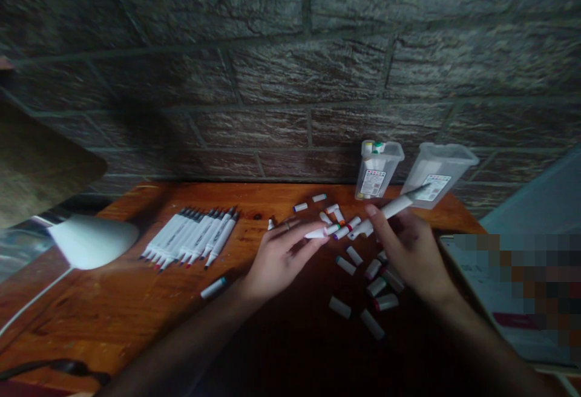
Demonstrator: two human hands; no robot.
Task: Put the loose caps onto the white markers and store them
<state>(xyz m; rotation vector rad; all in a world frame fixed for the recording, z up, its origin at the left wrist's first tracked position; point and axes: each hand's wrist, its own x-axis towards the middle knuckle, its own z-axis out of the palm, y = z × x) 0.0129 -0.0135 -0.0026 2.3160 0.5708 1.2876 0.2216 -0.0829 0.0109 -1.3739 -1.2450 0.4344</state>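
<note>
At the back of the desk, the right hand closes its grip round a marker, held aslant off the wood with its bare tip up toward a tilted box. The left hand pinches a white cap just beside the marker's lower end, roughly in line with it. Loose caps lie strewn under both hands. A row of markers lies side by side, well apart to the left, clear of the clutter.

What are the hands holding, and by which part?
The right hand grips a white marker near its lower end. The left hand seems to pinch a small white cap by one end.
</note>
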